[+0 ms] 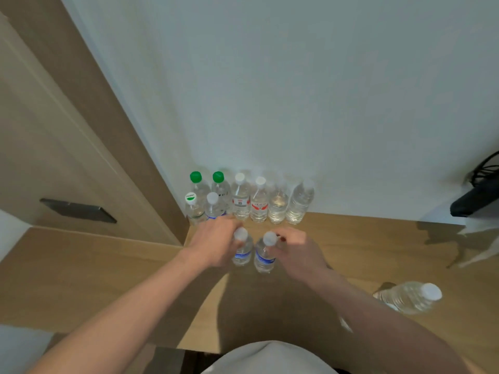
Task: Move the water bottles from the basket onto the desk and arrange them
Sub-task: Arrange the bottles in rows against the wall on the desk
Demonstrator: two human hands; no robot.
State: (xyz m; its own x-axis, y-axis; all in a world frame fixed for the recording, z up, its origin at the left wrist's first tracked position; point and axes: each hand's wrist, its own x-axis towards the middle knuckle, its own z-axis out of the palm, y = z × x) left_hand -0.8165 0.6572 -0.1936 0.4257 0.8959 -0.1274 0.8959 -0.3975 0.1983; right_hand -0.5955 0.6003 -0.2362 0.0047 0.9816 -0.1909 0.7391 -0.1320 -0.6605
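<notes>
Two clear plastic water bottles are standing upright on the wooden bench [351, 238], long axes vertical, white caps pointing up toward the camera. The left hand [216, 247] is grasping the left blue-label bottle [242, 252] by its neck, fingers curling round just under the cap. The right hand [297, 252] is grasping the right blue-label bottle [264, 259] the same way, fingertips pinching near the cap. The two bottles are sitting just beside each other between the two grips, each wearing a blue band whose writing is too blurred to read.

Beyond both grips, against the pale wall [297, 90], more upright bottles are lining up. Farthest left beyond the left grip, two green-capped bottles [206, 184] are standing at the wall, with a white-capped bottle bearing green print on its cap [192, 209] and another blue-banded bottle [213, 209] in front of them. Straight beyond the grips, a bottle with a red-and-white label [241, 201] and a bottle with a red label [259, 203] are standing side by side, then two unlabelled ribbed bottles [290, 203], the outer one tilting rightward in the wide-angle view. The label text is not legible.

To the right of the right grip and nearer the person, a ribbed clear bottle [407, 296] is showing its white cap toward the right.
</notes>
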